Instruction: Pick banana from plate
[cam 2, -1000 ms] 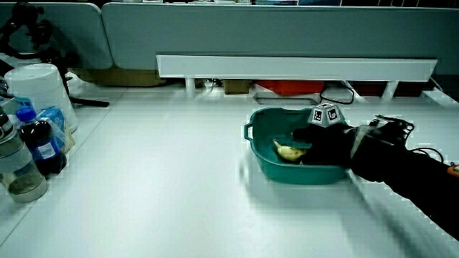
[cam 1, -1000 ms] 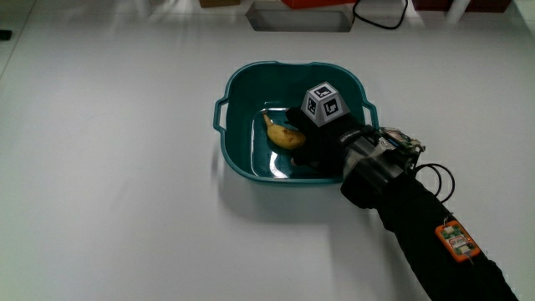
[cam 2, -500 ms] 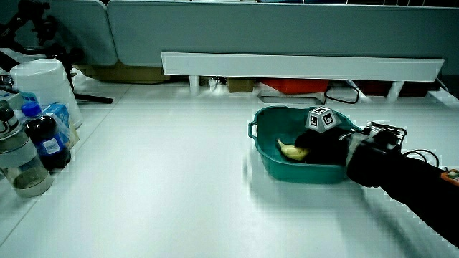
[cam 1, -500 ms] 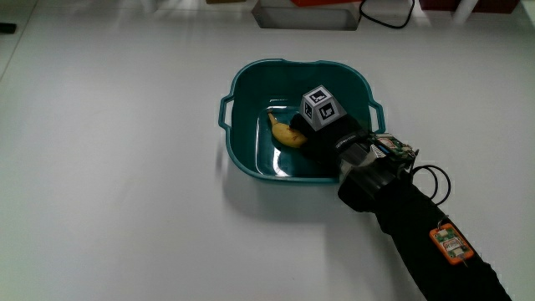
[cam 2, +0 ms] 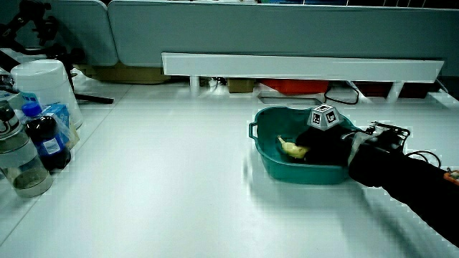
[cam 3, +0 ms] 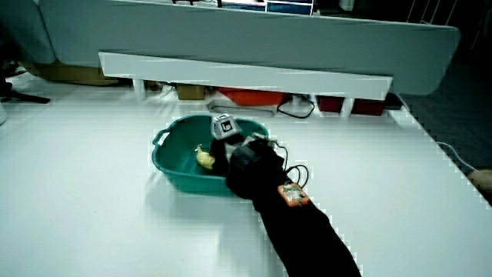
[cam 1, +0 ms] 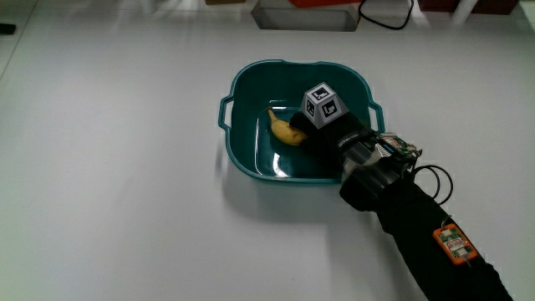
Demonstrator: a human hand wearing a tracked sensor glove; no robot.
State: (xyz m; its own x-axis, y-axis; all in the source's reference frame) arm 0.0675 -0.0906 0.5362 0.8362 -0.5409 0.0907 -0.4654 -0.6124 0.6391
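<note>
A teal basin with handles stands on the white table and holds a yellow banana. The gloved hand reaches over the basin's rim nearest the person, its patterned cube up. Its fingers are curled around the banana's end closest to the forearm, and the rest of the banana sticks out past the glove. Both side views show the basin, the banana and the hand inside it. The fingertips are hidden under the cube.
Bottles and a white tub stand at the table's edge. A low white shelf with a red box and a cable runs along the partition. An orange tag sits on the black forearm.
The hand and the banana's free end have shifted slightly together, away from the person, inside the basin. The basin has kept its place.
</note>
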